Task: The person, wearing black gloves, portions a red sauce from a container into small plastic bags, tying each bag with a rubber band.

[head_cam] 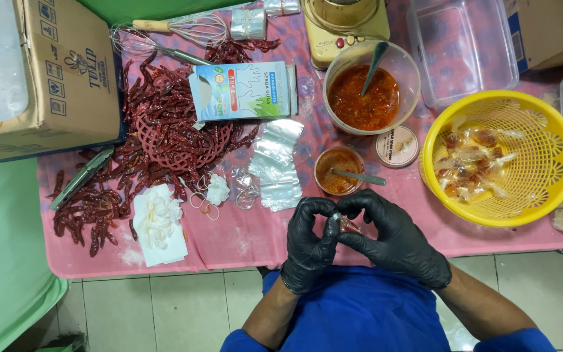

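Both my hands wear black gloves and meet over the near edge of the pink table. My left hand (pixel 311 242) and my right hand (pixel 392 238) pinch a small clear plastic sachet (pixel 345 225) holding a little red sauce between their fingertips. Just beyond them stands a small round cup of red sauce (pixel 337 170) with a spoon in it. A larger clear tub of chilli sauce (pixel 366 91) with a spoon sits further back. To the right, a yellow basket (pixel 542 189) holds several filled sachets.
A stack of clear plastic bags (pixel 277 163) lies left of the cup, beside rubber bands (pixel 204 205) and white tissue (pixel 158 221). Dried red chillies (pixel 158 130) cover a red trivet. A cardboard box (pixel 60 72), glove box (pixel 242 90), whisk (pixel 177 29), blender base and empty clear tub (pixel 464 45) stand behind.
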